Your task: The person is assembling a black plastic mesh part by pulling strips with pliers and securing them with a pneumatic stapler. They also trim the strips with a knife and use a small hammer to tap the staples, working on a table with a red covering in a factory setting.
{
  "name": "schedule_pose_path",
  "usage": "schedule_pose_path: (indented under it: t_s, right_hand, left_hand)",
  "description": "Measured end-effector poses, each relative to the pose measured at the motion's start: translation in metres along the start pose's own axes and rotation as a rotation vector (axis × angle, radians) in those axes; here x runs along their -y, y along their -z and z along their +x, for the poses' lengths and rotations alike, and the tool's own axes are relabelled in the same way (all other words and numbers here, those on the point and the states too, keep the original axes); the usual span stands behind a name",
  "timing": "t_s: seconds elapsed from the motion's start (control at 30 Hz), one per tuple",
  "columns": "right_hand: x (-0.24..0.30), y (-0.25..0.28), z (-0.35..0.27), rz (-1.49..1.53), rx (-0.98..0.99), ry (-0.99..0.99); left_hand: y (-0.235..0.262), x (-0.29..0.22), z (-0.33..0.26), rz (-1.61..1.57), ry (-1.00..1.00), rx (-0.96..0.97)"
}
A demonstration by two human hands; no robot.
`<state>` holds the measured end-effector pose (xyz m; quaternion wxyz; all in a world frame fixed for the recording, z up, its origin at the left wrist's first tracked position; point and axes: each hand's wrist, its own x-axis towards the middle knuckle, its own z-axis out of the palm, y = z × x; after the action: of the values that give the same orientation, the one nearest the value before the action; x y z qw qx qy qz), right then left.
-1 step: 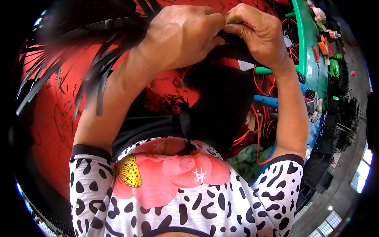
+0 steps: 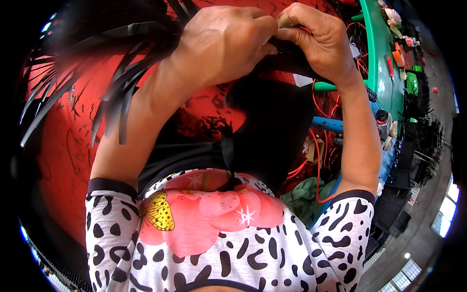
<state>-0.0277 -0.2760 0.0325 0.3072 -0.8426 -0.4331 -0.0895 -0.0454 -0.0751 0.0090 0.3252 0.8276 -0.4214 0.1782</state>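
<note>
Nothing has visibly shifted; the left hand (image 2: 221, 44) stays clenched on the black strips (image 2: 116, 73), the right hand (image 2: 318, 41) pinching them above the red surface (image 2: 63, 146).

Bundle of thin black plastic strips (image 2: 121, 82), fanned leftward, one end pinched above red surface.

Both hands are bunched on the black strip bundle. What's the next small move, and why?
Probably a short tightening pull with the right hand while the left hand holds firm. Both fists meet at one end of the black strips, whose loose ends fan out to the left over the red surface. The pinch point itself is hidden.
</note>
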Motion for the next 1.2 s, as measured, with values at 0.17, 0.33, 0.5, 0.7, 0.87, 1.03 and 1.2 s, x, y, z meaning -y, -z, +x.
schedule_pose_path:
  t_s: [0.17, 0.33, 0.5, 0.7, 0.87, 1.03, 1.2]
  right_hand:
    - [-0.01, 0.001, 0.005, 0.338, 0.03, -0.203]
    - [-0.011, 0.005, 0.016, 0.751, 0.213, -0.532]
    - [-0.026, -0.001, 0.014, 0.848, 0.265, -0.528]
    - [-0.027, 0.007, 0.007, 0.797, 0.331, -0.667]
    - [-0.016, -0.019, 0.007, 0.176, -0.17, -0.349]
    - [0.028, 0.009, -0.085, -0.174, -0.72, -0.297]
    - [0.015, 0.085, -0.246, -0.781, -0.697, -1.014]
  left_hand:
    - [-0.001, 0.001, 0.001, 0.065, -0.037, -0.082]
    - [-0.002, -0.001, 0.0, 0.083, -0.025, -0.17]
    - [-0.008, 0.001, -0.002, 0.011, -0.143, -0.314]
    - [-0.014, -0.007, 0.001, 0.079, -0.143, -0.241]
    - [-0.016, 0.007, -0.009, 0.155, -0.129, -0.185]
    - [-0.019, 0.005, -0.006, 0.083, -0.073, -0.1]
    - [-0.015, 0.004, -0.006, 0.1, -0.018, -0.026]
